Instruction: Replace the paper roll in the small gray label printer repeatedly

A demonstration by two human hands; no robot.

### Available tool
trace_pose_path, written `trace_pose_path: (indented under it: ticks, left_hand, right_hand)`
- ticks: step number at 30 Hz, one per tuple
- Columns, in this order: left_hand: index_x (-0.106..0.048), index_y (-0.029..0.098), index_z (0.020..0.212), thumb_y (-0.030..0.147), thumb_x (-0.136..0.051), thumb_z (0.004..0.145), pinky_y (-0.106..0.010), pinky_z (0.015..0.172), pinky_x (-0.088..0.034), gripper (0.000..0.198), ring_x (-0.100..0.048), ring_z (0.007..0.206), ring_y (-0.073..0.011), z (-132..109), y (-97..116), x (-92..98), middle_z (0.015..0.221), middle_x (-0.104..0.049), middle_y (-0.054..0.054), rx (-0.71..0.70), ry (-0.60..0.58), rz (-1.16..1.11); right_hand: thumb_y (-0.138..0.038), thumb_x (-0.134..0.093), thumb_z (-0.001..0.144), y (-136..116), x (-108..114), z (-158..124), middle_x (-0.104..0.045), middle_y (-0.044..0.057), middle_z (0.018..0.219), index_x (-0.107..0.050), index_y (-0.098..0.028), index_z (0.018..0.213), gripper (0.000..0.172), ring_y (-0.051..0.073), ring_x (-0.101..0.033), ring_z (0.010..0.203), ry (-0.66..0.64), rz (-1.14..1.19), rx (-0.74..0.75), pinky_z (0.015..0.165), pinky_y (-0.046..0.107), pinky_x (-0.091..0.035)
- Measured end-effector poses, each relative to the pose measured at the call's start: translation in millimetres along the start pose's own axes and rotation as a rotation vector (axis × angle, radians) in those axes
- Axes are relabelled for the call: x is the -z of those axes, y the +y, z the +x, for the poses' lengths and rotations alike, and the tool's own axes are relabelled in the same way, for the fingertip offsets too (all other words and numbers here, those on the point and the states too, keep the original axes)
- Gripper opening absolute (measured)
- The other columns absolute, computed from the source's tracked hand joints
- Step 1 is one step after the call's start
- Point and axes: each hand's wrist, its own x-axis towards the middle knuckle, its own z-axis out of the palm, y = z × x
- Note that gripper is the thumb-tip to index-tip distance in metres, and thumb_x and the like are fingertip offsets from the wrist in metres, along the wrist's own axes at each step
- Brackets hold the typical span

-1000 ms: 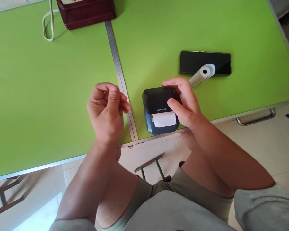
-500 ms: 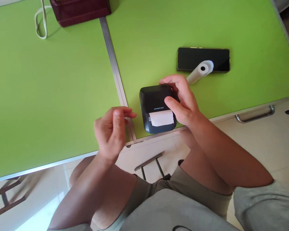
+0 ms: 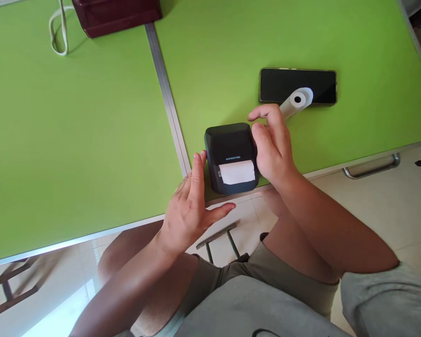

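A black label printer (image 3: 228,140) stands near the front edge of the green table, with a strip of white paper (image 3: 237,172) sticking out of its slot. Along its left side, my left hand (image 3: 191,201) has its fingers stretched out and its thumb spread toward the front; the fingertips reach the printer's side. My right hand (image 3: 272,140) is at the printer's right side, fingers bent but apart, the thumb by the casing. Neither hand is wrapped round the printer. Just beyond my right hand is a roll of white paper (image 3: 294,104), its lower end partly hidden by that hand.
Behind the paper roll lies a dark phone (image 3: 301,85) on the green table (image 3: 84,131). A maroon box (image 3: 117,16) and a white cord loop (image 3: 63,35) are at the back left. A metal strip (image 3: 164,89) divides the tabletop. A metal handle (image 3: 372,167) juts from the front edge.
My left hand has moved right to the printer's side and its fingers have straightened. My right hand has drawn back off the printer's top to its right side. The printer has hardly moved.
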Motion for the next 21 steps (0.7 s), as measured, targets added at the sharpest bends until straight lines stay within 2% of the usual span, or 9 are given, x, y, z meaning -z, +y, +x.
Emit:
trace_pose_path:
  ticks: [2, 5, 8, 11, 16, 21]
  left_hand:
    - [0.016, 0.021, 0.17, 0.067, -0.064, 0.095, -0.046, 0.118, -0.054, 0.119, -0.05, 0.151, -0.0343, -2, 2, -5.2, 0.168, -0.04, -0.021, -0.023, 0.035, 0.04]
    - [0.013, 0.012, 0.17, 0.067, -0.063, 0.095, -0.048, 0.114, -0.057, 0.12, -0.051, 0.149, -0.0388, -2, 6, -17.8, 0.167, -0.038, -0.029, -0.05, 0.13, 0.118]
    - [0.017, 0.012, 0.169, 0.067, -0.063, 0.095, -0.047, 0.113, -0.057, 0.121, -0.055, 0.147, -0.0378, -1, 11, -25.8, 0.167, -0.038, -0.028, -0.033, 0.168, 0.12]
    - [0.012, 0.013, 0.17, 0.066, -0.063, 0.096, -0.046, 0.113, -0.057, 0.118, -0.054, 0.147, -0.0371, 2, 13, -24.4, 0.166, -0.04, -0.029, -0.02, 0.154, 0.139]
    - [0.001, 0.013, 0.171, 0.07, -0.067, 0.091, -0.046, 0.108, -0.06, 0.119, -0.062, 0.14, -0.038, 6, 15, -17.3, 0.156, -0.055, -0.027, 0.031, 0.13, 0.148]
    - [-0.004, 0.011, 0.17, 0.071, -0.067, 0.089, -0.05, 0.111, -0.057, 0.119, -0.056, 0.145, -0.0399, 10, 16, -19.6, 0.152, -0.058, -0.029, 0.014, 0.202, 0.167]
  right_hand:
    - [-0.061, -0.042, 0.106, -2, 0, 0, -0.066, 0.003, 0.107, -0.057, -0.031, 0.109, 0.034, 0.019, -0.06, 0.082, -0.03, 0.005, 0.007, 0.086, 0.042, -0.052]
    - [-0.058, -0.042, 0.107, -5, -1, 1, -0.067, 0.002, 0.104, -0.058, -0.03, 0.108, 0.032, 0.019, -0.063, 0.09, -0.039, 0.041, 0.013, 0.086, 0.04, -0.05]
    - [-0.061, -0.042, 0.106, -5, -3, 0, -0.068, 0.002, 0.105, -0.058, -0.029, 0.108, 0.035, 0.02, -0.064, 0.095, -0.03, 0.046, 0.004, 0.089, 0.04, -0.05]
    - [-0.064, -0.041, 0.105, -4, -3, 0, -0.068, 0.003, 0.109, -0.059, -0.03, 0.109, 0.039, 0.021, -0.065, 0.101, -0.041, 0.052, -0.015, 0.095, 0.042, -0.052]
    - [-0.068, -0.039, 0.104, -2, -3, 0, -0.068, 0.003, 0.109, -0.058, -0.031, 0.109, 0.041, 0.023, -0.066, 0.105, -0.059, 0.066, -0.02, 0.1, 0.045, -0.053]
    - [-0.067, -0.039, 0.104, -5, -2, 1, -0.067, 0.003, 0.11, -0.058, -0.032, 0.109, 0.04, 0.024, -0.066, 0.106, -0.069, 0.064, -0.026, 0.101, 0.046, -0.054]
